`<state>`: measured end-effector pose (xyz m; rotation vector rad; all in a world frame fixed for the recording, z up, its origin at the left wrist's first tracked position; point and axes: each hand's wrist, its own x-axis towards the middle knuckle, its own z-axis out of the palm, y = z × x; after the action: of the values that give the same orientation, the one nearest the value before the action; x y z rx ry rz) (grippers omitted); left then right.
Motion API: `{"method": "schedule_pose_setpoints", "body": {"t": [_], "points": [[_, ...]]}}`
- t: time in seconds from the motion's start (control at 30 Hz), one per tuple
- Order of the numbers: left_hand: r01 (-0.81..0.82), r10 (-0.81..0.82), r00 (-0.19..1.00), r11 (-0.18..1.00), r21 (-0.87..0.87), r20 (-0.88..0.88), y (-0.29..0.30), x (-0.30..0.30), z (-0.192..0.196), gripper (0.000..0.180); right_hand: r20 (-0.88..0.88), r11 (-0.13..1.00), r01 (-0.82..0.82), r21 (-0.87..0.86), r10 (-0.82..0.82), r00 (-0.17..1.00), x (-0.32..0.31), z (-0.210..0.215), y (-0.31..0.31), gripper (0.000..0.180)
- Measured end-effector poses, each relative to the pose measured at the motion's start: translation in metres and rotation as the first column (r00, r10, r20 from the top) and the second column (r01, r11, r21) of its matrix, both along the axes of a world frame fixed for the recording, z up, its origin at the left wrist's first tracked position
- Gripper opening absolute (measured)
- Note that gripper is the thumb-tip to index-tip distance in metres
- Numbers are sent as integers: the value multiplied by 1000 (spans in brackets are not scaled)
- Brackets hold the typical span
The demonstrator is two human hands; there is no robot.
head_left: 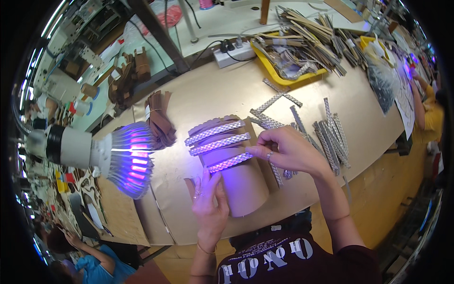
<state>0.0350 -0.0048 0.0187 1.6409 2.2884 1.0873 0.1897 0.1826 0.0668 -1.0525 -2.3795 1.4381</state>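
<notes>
right hand (288, 151) grip pinching a silver braided strip (230, 162) on a brown leather piece (246, 187), left hand (209, 203) fingers spread flat beside it

Left hand (209, 204) pressed flat on brown cardboard piece (241, 182), thumb by lowest silver mesh strip (230, 162). Right hand (288, 150) pinching that strip's right end. Two more mesh strips (215, 137) lying parallel above. Purple-lit lamp (127, 158) at left, aimed at them. Loose strips (331, 137) right of hand; yellow tray (272, 71) behind.
</notes>
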Motion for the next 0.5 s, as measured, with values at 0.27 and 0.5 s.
{"method": "schedule_pose_setpoints", "body": {"t": [0.27, 0.5], "points": [[-6, 6, 1000, 999, -50, 11, 1, 3, 11, 23, -75, 992, 98, -74, -104, 992, 5, -29, -7, 39], [-31, 32, 999, 996, -79, 4, 3, 4, 15, 24, -142, 989, 136, -54, -143, 980, 1, -47, -12, 39]]}}
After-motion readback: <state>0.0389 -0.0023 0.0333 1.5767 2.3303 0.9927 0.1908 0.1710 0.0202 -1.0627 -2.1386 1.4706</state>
